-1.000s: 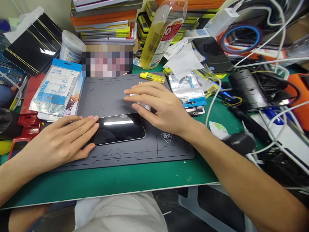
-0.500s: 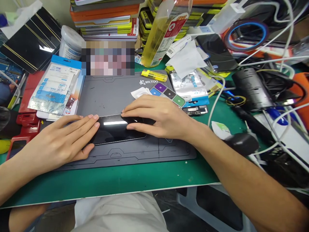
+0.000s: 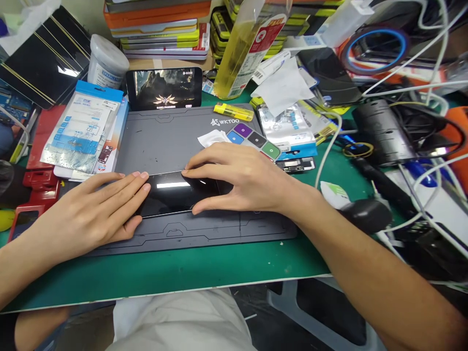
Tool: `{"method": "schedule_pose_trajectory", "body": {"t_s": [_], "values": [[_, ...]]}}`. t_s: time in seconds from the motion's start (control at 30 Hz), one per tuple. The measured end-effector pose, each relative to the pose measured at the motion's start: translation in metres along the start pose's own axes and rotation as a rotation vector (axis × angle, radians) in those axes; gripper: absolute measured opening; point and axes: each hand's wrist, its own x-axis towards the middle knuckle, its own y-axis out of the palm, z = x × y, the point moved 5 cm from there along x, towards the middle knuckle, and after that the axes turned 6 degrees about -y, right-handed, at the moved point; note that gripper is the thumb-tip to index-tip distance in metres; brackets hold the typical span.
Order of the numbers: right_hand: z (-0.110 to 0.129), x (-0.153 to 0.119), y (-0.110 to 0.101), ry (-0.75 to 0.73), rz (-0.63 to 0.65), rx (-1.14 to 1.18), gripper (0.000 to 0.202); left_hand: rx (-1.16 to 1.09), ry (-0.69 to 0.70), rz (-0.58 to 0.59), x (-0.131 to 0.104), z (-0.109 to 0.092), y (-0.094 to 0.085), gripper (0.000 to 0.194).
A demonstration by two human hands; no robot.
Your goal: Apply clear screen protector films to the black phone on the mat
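A black glossy phone-like panel (image 3: 170, 195) lies flat on the grey mat (image 3: 164, 139), a bright light strip reflected in its surface. Over its left end rests my left hand (image 3: 98, 209), fingers stretched and side by side, thumb by the near edge. My right hand (image 3: 234, 183) grips the panel's right part across its width, with fingertips at the far edge and the thumb at the near edge. Part of the panel's right end is hidden under this hand. Just beyond the right hand are a white tissue (image 3: 212, 138) and a card with coloured squares (image 3: 257, 140).
Behind the mat stands a phone (image 3: 164, 88) showing a video. A yellow bottle (image 3: 239, 53), a white tub (image 3: 106, 63) and stacked cases (image 3: 164, 34) stand at the back. Plastic packets (image 3: 82, 129) lie left; cables and a tape roll (image 3: 375, 49) are right.
My right thumb has moved down from the panel's surface to its near edge, spreading wider from the fingers. My left hand stays in place. The view has shifted slightly.
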Motion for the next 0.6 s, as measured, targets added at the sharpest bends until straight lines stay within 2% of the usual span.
{"method": "schedule_pose_trajectory", "body": {"t_s": [0.3, 0.47, 0.6], "values": [[0.0015, -0.0003, -0.0015, 0.001, -0.002, 0.010, 0.055, -0.061, -0.038, 0.008, 0.0019, 0.0078, -0.0019, 0.093], [0.0015, -0.0001, -0.0018, 0.003, 0.011, 0.000, 0.054, -0.069, -0.014, 0.018, -0.0010, 0.0082, -0.0016, 0.089], [0.0014, 0.0001, -0.0018, 0.003, 0.021, -0.010, 0.049, -0.116, -0.059, 0.027, -0.0029, 0.0105, -0.0014, 0.089]]}}
